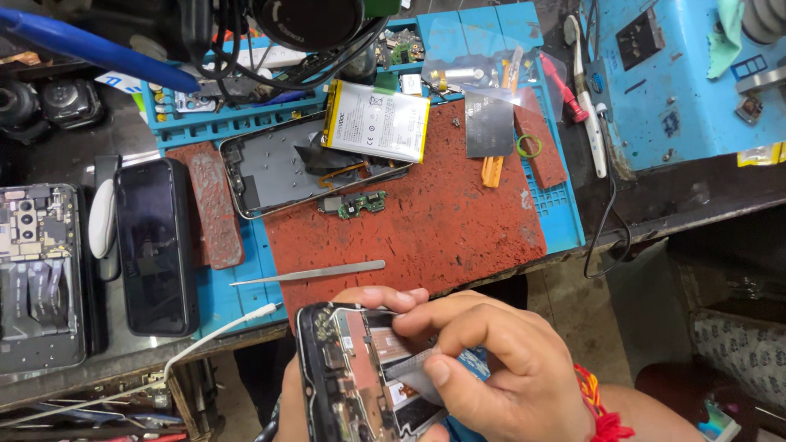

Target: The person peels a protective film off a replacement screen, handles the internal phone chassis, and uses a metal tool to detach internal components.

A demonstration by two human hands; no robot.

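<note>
Because its back cover is off and the boards and ribbon connectors lie bare, the opened phone looks light but fragile, best held by its stiff outer frame and not by anything inside. It sits off the near edge of the desk, cradled from below by the left hand, whose fingers curl over the top of its frame. The right hand has thumb and forefinger pinched shut on a thin pale strip over the phone's middle, which seems soft and easily torn or creased. On the red mat near the desk's front edge lie steel tweezers; farther back rest a small green board, another opened phone shell and a white battery. A dark phone lies toward the left edge.
</note>
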